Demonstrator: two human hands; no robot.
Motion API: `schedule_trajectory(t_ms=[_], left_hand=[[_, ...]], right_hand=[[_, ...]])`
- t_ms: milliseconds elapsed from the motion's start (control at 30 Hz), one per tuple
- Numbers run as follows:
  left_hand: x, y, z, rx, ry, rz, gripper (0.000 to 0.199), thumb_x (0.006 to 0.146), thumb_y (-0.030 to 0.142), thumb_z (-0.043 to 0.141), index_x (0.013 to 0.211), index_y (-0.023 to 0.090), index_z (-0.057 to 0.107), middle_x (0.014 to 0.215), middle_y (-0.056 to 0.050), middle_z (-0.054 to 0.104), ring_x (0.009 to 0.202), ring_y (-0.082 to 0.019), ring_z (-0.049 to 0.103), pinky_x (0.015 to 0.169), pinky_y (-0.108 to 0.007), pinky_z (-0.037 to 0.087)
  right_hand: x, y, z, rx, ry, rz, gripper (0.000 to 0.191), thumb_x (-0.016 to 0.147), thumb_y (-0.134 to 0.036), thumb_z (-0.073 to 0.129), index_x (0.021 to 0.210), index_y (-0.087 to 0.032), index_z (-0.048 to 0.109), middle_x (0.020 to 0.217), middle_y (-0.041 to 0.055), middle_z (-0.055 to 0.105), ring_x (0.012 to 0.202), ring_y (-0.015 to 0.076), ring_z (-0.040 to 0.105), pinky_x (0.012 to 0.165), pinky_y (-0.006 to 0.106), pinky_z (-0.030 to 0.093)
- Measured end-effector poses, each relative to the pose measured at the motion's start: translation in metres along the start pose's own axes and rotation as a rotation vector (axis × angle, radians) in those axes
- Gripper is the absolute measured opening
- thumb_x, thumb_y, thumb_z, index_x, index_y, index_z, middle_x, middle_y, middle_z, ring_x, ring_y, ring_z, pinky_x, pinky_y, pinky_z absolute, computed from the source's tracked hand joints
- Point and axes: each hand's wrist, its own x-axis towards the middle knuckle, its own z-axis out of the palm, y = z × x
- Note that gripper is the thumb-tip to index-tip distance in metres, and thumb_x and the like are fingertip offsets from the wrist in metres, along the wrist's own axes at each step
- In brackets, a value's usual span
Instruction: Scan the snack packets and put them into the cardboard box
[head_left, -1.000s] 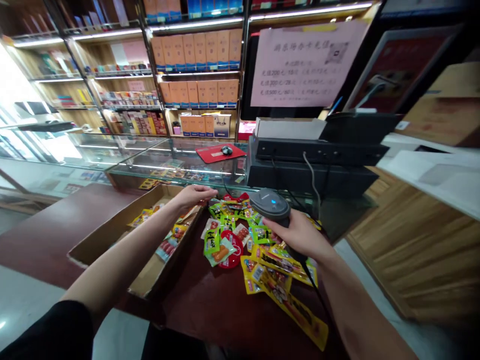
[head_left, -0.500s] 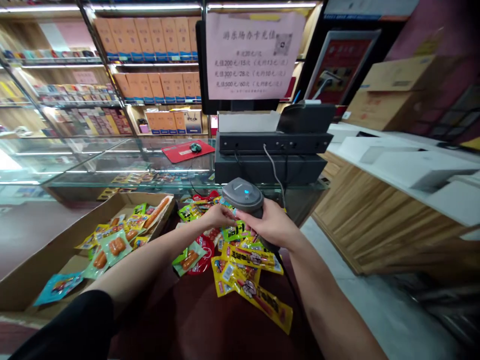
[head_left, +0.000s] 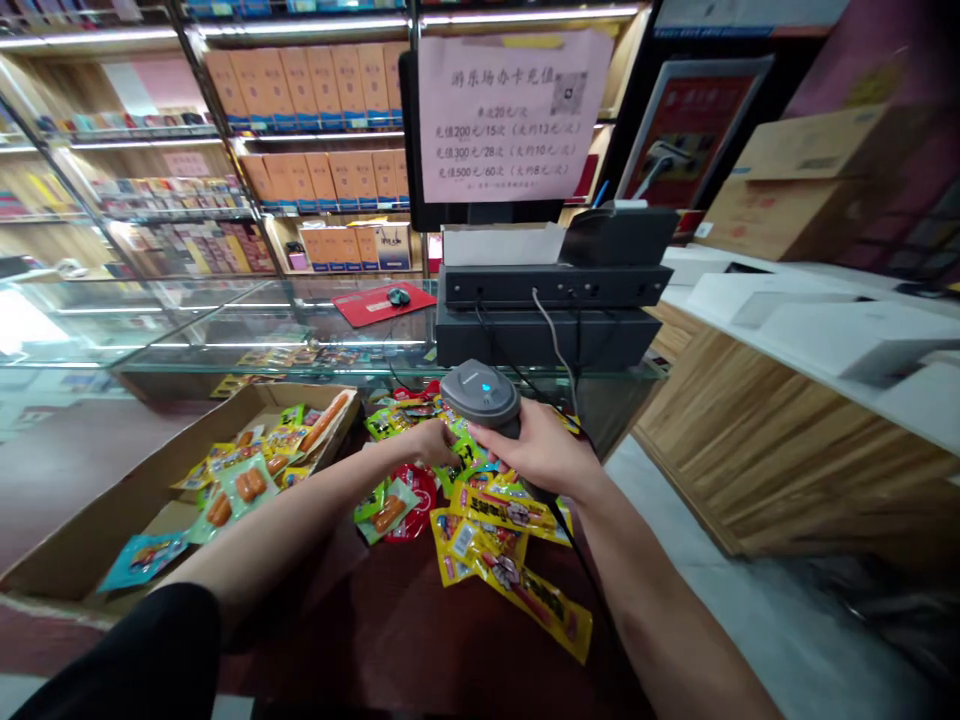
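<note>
My right hand point(head_left: 551, 450) is wrapped around the handle of a grey barcode scanner point(head_left: 480, 392), whose blue light is lit. Close to the scanner's left side, my left hand point(head_left: 433, 441) has its fingers closed on a green snack packet point(head_left: 466, 458) in the pile. Around both hands lie small green, red and yellow packets. Long yellow snack packets point(head_left: 517, 585) are spread on the dark red table point(head_left: 360, 640) in front. Left of the pile, a clear packet with sausages point(head_left: 391, 510) rests beside a red packet point(head_left: 414, 497).
An open cardboard box point(head_left: 90, 520) with several sausage packets stands on the left. Behind the pile are a glass counter point(head_left: 300, 300), a red mouse pad point(head_left: 367, 306) and a cash drawer unit point(head_left: 547, 340). The scanner's cable runs down beside my right forearm.
My left hand has lowered slightly into the pile and its fingers have curled in at a green packet. The scanner has shifted slightly left in my right hand. The view has moved a little.
</note>
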Motion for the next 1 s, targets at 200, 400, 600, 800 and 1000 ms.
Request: schedule_trajectory(t_ms=[200,400,600,800,1000], left_hand=[[-0.038,-0.006,-0.042,-0.214,0.045,-0.113,0.019,0.05,0.017,0.073,0.065,0.017,0.062,0.055,0.003,0.058,0.049,-0.011,0.052,0.045,-0.021,0.04],[-0.072,-0.016,-0.081,-0.662,0.31,-0.124,0.037,0.049,0.012,0.08,0.079,0.015,0.059,0.077,-0.004,0.067,0.067,-0.017,0.065,0.06,-0.03,0.056],[-0.103,-0.028,-0.098,-0.901,0.339,-0.062,0.035,0.054,0.02,0.084,0.079,0.013,0.061,0.089,-0.009,0.068,0.083,-0.02,0.066,0.069,-0.033,0.058],[-0.108,-0.031,-0.106,-0.963,0.317,-0.073,0.035,0.051,0.019,0.085,0.076,0.012,0.061,0.089,-0.008,0.067,0.087,-0.02,0.065,0.072,-0.034,0.057],[-0.108,-0.032,-0.105,-0.913,0.365,-0.104,0.046,0.048,0.02,0.086,0.085,0.017,0.059,0.081,-0.001,0.066,0.074,-0.014,0.065,0.066,-0.025,0.054]], right_hand=[[0.002,0.002,0.019,-0.008,-0.061,-0.063,0.034,0.076,-0.032,0.065,0.108,-0.02,0.065,0.108,0.0082,0.069,0.1,0.027,0.063,0.087,0.042,0.049],[0.001,0.006,0.045,-0.035,-0.18,-0.08,0.036,0.078,-0.037,0.063,0.11,-0.02,0.065,0.105,0.0081,0.07,0.098,0.0271,0.064,0.085,0.042,0.05],[-0.005,0.003,0.063,-0.041,-0.267,-0.073,0.038,0.08,-0.039,0.061,0.114,-0.021,0.062,0.108,0.0063,0.069,0.101,0.0261,0.063,0.084,0.039,0.05],[-0.006,0.001,0.067,-0.001,-0.296,-0.09,0.038,0.079,-0.034,0.063,0.113,-0.019,0.062,0.111,0.0071,0.068,0.103,0.026,0.062,0.089,0.039,0.048],[-0.004,0.003,0.07,0.017,-0.318,-0.079,0.04,0.08,-0.036,0.061,0.115,-0.017,0.061,0.112,0.0078,0.068,0.103,0.0254,0.062,0.09,0.038,0.047]])
